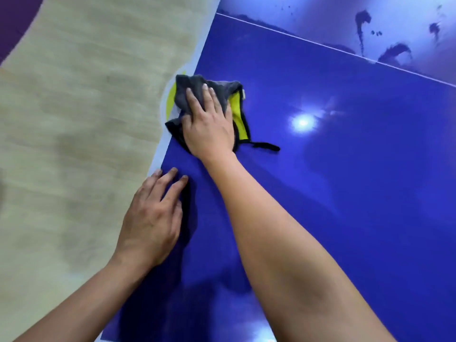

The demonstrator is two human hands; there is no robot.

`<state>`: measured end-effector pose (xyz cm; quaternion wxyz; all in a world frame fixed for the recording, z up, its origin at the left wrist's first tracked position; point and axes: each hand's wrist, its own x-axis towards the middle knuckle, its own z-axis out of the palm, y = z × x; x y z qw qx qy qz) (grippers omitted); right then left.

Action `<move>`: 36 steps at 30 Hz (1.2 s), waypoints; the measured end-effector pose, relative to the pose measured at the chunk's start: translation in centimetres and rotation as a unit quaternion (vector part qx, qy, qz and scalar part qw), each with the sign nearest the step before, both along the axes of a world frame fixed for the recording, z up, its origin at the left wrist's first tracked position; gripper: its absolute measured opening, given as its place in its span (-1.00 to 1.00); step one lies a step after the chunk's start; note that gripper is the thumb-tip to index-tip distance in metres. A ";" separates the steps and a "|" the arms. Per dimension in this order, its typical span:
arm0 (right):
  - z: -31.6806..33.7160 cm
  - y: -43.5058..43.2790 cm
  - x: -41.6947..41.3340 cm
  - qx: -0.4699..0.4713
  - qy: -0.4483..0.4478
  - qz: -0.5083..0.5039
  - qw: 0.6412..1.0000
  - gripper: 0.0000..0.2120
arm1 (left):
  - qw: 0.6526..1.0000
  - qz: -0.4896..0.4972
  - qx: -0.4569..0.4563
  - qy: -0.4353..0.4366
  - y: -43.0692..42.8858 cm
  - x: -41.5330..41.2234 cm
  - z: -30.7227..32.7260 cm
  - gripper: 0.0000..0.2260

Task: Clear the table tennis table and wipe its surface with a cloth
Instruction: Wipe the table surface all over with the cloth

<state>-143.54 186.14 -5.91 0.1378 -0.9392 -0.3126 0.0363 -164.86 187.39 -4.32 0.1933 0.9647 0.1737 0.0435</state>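
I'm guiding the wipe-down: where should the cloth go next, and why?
Probably sweep the right hand and the cloth it presses away from the edge of the table, toward the streaked area past the white line. The cloth sits at the edge, the blue around it looks glossy, and that far part looks hazy and unwiped.

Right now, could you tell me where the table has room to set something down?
Bare: the blue table between the right forearm and the white line. Crowded: the left edge, with the right hand pressing the cloth beside the left hand.
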 end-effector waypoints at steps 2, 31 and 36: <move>0.1 2.2 -0.6 -0.004 0.010 0.064 0.998 -0.46 | 1.000 -0.003 0.009 -0.010 0.1 0.1 -0.2 -0.56; 0.5 -4.4 9.4 0.008 0.013 0.089 0.996 -0.49 | 0.999 0.033 0.012 0.000 0.4 12.0 -0.5 -0.54; 0.8 -16.4 15.6 0.024 0.009 -0.141 0.990 -0.47 | 0.999 0.053 0.009 0.008 0.4 12.1 -0.1 -0.50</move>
